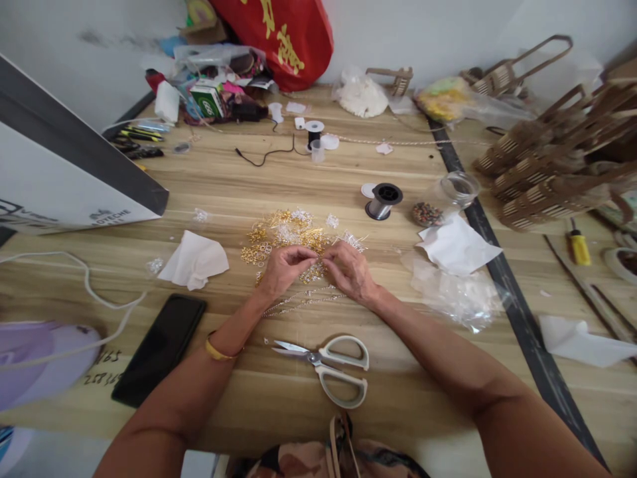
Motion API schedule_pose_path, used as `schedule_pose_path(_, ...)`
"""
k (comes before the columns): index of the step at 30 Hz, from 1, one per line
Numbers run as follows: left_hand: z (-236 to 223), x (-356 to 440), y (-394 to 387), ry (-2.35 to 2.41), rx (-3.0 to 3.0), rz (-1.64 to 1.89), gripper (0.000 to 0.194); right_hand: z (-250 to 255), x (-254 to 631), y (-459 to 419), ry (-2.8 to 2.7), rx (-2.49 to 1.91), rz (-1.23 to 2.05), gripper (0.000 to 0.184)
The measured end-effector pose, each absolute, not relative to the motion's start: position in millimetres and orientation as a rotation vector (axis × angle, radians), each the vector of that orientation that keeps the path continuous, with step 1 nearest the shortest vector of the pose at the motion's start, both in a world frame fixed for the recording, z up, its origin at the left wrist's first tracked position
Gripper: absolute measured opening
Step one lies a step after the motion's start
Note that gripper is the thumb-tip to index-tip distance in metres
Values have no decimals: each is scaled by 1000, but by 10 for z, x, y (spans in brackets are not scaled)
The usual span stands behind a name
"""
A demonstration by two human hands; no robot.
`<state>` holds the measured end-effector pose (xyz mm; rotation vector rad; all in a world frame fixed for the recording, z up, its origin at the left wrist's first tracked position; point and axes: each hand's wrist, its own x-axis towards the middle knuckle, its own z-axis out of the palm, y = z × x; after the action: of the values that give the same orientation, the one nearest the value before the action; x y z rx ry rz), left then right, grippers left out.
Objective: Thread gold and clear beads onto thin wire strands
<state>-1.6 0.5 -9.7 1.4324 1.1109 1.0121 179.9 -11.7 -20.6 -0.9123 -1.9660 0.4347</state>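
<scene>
My left hand [284,269] and my right hand [351,271] meet fingertip to fingertip over a spread of small gold and silver jewelry findings [286,227]. Both hands are closed in a pinch. Whatever sits between the fingertips is too small to name. A thin metal chain [298,304] lies on the wood just below the hands. Closer to my body rest scissors [318,362] with white handles, their blades parted and pointing left. Silver pins [351,240] fan out behind my right hand.
A black phone [159,348] and white paper [194,260] lie left. Behind stands a wire spool [383,200]. To the right are a tipped jar [445,198] with beads, plastic bags [460,299] and wooden racks [542,159]. A large box [64,159] stands at far left.
</scene>
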Motion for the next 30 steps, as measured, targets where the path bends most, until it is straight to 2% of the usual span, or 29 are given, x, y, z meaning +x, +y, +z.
schedule_pose_path(30, -53, -8, -8, 1110, 1400, 1016, 16, -209, 1807, -121, -1958, -919, 421, 3)
